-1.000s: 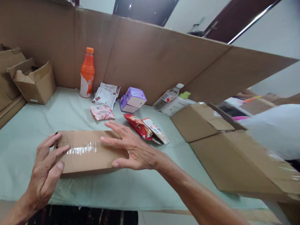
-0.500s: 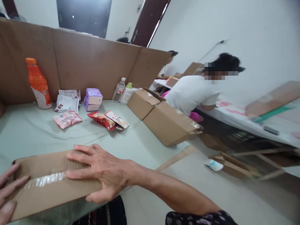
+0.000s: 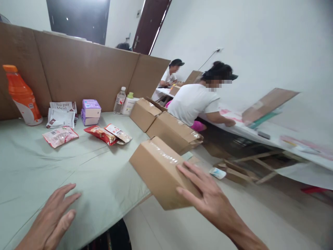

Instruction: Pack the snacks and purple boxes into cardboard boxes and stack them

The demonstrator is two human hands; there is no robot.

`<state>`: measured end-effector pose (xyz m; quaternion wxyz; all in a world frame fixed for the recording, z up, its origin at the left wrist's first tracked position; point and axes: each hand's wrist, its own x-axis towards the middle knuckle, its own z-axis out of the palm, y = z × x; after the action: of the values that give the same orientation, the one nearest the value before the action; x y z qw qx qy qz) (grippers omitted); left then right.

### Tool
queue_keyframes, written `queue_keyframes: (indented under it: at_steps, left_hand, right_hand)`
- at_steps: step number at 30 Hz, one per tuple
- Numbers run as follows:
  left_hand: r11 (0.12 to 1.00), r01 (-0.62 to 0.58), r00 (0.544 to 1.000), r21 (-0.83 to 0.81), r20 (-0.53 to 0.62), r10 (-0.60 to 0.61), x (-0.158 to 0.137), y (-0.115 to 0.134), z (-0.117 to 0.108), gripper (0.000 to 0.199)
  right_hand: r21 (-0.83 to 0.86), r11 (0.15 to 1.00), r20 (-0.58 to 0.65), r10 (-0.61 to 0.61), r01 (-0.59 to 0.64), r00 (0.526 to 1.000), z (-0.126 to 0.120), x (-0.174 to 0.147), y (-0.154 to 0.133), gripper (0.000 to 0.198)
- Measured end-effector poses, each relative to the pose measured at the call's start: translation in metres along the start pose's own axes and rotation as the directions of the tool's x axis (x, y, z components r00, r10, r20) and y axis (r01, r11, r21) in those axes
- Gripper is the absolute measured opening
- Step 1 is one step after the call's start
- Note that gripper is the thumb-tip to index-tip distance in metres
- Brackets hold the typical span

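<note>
The taped carton (image 3: 158, 177) had crossed the cloth-covered table (image 3: 104, 177) to its right edge, at 6 o'clock. At 9, an orange bottle (image 3: 24, 99) stood capped. At 8, the left hand (image 3: 56, 215) spread its fingers, holding nothing. The carton was sealed, contents hidden. At 5, the right hand (image 3: 204, 191) lay on its near end, fingers extended, perhaps steadying the overhang. At 4, an open box (image 3: 238, 177) sat low; I couldn't see inside.

From where I stood, pale walls (image 3: 267, 38) met a glossy dark panel (image 3: 79, 21) far left, a dark red door (image 3: 149, 26) beside it; right, a white-covered table (image 3: 275, 137) stood over light flooring (image 3: 161, 231).
</note>
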<state>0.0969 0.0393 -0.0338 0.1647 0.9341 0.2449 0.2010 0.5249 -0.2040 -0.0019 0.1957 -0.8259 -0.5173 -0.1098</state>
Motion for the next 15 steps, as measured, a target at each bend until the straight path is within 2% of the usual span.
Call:
queue_keyframes:
  at_steps: [2, 4, 8, 15]
  left_hand:
    - [0.999, -0.009, 1.0, 0.047, 0.008, 0.009, 0.008, 0.003, 0.011, 0.038]
    - [0.997, -0.048, 0.999, 0.067, 0.001, 0.048, 0.015, 0.004, 0.02, 0.036]
    - [0.983, -0.154, 0.988, 0.098, -0.02, 0.156, 0.023, -0.005, 0.037, 0.031]
    - [0.996, -0.04, 0.993, 0.08, -0.109, 0.048, 0.016, -0.02, 0.062, 0.036]
  right_hand:
    - [-0.068, 0.982, -0.07, 0.169, -0.173, 0.983, 0.015, 0.018, 0.007, 0.057]
    - [-0.112, 0.959, -0.096, 0.249, -0.26, 0.964, 0.027, 0.045, 0.005, 0.055]
    - [-0.159, 0.948, -0.056, 0.269, -0.274, 0.962, 0.043, 0.1, -0.014, 0.054]
    - [-0.141, 0.946, 0.028, 0.298, -0.291, 0.954, 0.065, 0.184, -0.022, 0.054]
